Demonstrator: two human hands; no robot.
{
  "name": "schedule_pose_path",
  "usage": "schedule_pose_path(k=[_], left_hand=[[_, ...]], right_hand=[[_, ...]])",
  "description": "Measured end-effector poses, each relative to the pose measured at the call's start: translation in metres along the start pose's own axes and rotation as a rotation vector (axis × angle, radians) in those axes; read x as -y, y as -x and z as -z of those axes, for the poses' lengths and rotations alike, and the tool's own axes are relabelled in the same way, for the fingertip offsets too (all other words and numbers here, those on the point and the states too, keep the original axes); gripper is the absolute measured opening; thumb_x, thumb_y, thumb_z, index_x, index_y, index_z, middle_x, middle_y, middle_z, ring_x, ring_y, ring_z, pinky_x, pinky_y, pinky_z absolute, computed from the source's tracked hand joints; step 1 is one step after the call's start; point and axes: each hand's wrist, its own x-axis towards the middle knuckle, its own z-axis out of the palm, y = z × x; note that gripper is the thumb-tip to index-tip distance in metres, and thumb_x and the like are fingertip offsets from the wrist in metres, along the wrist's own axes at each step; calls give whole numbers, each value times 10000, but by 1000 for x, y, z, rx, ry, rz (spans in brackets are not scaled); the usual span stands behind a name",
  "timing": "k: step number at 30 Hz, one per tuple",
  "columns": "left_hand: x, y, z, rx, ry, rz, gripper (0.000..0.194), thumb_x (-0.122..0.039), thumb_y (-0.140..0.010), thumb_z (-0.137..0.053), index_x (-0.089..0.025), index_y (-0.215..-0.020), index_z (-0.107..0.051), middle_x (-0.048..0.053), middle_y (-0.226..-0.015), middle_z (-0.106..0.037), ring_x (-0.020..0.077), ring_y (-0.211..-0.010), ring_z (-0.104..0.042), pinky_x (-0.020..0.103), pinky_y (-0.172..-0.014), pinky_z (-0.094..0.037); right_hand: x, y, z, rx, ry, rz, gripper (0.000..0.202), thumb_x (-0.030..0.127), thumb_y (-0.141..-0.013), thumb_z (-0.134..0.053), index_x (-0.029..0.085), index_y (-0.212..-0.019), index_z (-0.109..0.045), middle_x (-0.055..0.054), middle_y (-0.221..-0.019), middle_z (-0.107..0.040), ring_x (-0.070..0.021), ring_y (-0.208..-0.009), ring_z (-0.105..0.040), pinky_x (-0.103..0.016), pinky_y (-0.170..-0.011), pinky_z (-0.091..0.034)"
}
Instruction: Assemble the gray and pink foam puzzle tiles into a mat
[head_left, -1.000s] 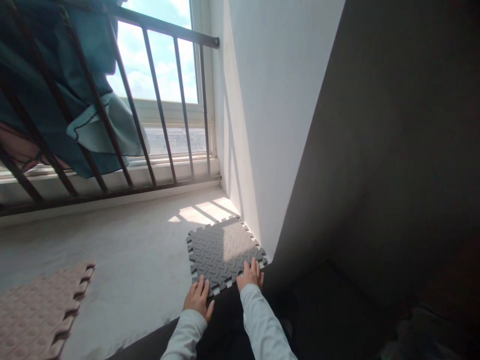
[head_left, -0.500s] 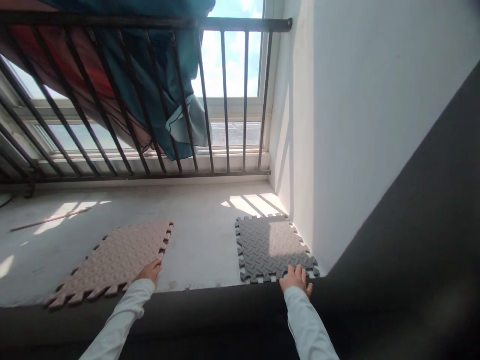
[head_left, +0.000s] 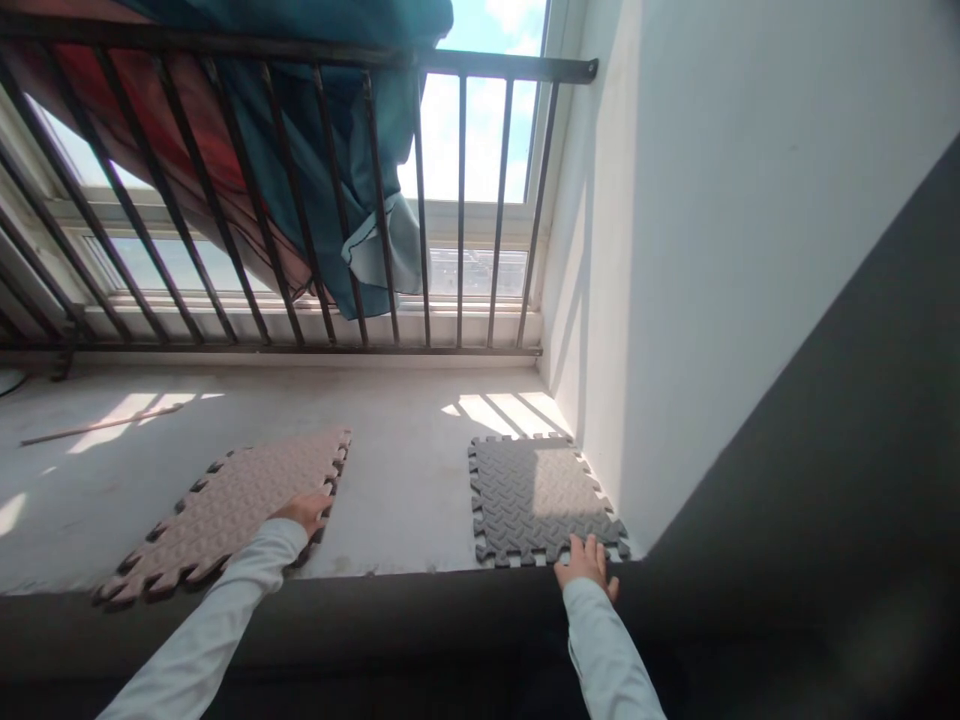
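On the ledge at left lies a pinkish-brown foam floor tile (head_left: pixel 232 500) with toothed edges, its near corner sticking out past the ledge's front edge. My left hand (head_left: pixel 304 512) grips that tile's right edge, thumb side on top; the fingertips are partly hidden. A dark grey foam floor tile (head_left: pixel 517 490) with a tread pattern lies flat against the right wall. My right hand (head_left: pixel 587 566) rests at its front right edge, fingers spread and touching the teeth, with nothing held.
Both tiles lie on a pale ledge (head_left: pixel 405 470) with a drop in front. A dark metal railing (head_left: pixel 442 350) runs along the back before a window, with a teal and red cloth (head_left: pixel 300 180) hanging there. A thin stick (head_left: pixel 101 424) lies at far left. A white wall (head_left: pixel 705 250) rises at right.
My left hand has moved slightly forward with the pinkish tile's right edge, and more dark shadow shows under its teeth. My right hand stays at the grey tile's edge. The view has shifted slightly.
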Motion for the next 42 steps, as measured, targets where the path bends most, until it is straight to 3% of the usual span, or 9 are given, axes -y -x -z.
schedule_pose_path(k=[4, 8, 12, 15, 21, 27, 30, 33, 42], left_hand=[[-52, -2, 11, -237, 103, -233, 309, -240, -740, -409, -230, -978, -606, 44, -1055, -618, 204, -1014, -519, 338, -911, -370], [-157, -3, -3, -356, 238, -478, 297, -289, -775, -394, -233, -984, -597, 52, -980, -635, 192, -934, -542, 333, -859, -402], [-253, -5, -32, -158, 324, -510, 286, -259, -708, -526, -236, -986, -588, 45, -1007, -618, 178, -943, -528, 301, -844, -411], [-286, -7, -45, 1, 307, -443, 326, -218, -690, -555, -240, -1015, -568, 46, -1048, -598, 191, -980, -511, 323, -843, -409], [-294, -13, -43, 63, 218, -372, 288, -221, -704, -546, -224, -991, -574, 59, -1021, -600, 209, -995, -504, 338, -837, -395], [-271, -21, -46, -5, 280, -467, 467, -314, -630, -625, -242, -1082, -532, 32, -1118, -563, 195, -1070, -447, 310, -900, -355], [-253, -22, -49, -95, 289, -454, 310, -340, -615, -634, -275, -916, -611, -15, -1068, -594, 212, -1123, -396, 349, -923, -324], [-245, -20, -49, -93, 279, -474, 127, -336, -673, -583, -260, -761, -634, -29, -977, -629, 180, -1054, -453, 327, -876, -340], [-248, -13, -50, -124, 244, -325, 158, -344, -715, -520, -244, -789, -618, -3, -1030, -608, 168, -1014, -468, 317, -852, -328]], right_hand=[[2, 1, 0, 2, -8, -9, 552, 214, -702, -384, 227, -1253, -342, -77, -1409, -163, -216, -1279, -118, -495, -948, -251], [2, 1, -2, 1, -17, -13, 557, 208, -696, -391, 230, -1251, -343, -79, -1411, -155, -213, -1279, -115, -492, -945, -253], [-1, 2, -3, 0, -7, -10, 567, 207, -688, -405, 247, -1249, -340, -70, -1412, -156, -199, -1276, -130, -486, -942, -259], [-4, 2, -2, 1, 12, 0, 572, 206, -684, -410, 269, -1248, -337, -54, -1412, -163, -185, -1275, -135, -482, -941, -261], [-5, 1, -3, 5, 28, 8, 581, 208, -675, -404, 276, -1248, -337, -41, -1414, -160, -177, -1276, -129, -473, -949, -250], [-4, 0, -2, 25, 9, 0, 586, 221, -670, -408, 286, -1248, -333, -30, -1416, -151, -174, -1277, -119, -477, -951, -236], [-4, 0, -1, 44, 1, -6, 590, 226, -670, -415, 294, -1250, -326, -24, -1419, -139, -172, -1280, -98, -482, -956, -224], [-3, 1, 0, 54, -4, -12, 593, 231, -670, -425, 297, -1251, -323, -21, -1421, -135, -171, -1282, -88, -471, -961, -221], [-2, 3, 0, 41, 5, -23, 589, 214, -677, -417, 304, -1251, -317, -15, -1421, -131, -158, -1279, -91, -456, -956, -232]])
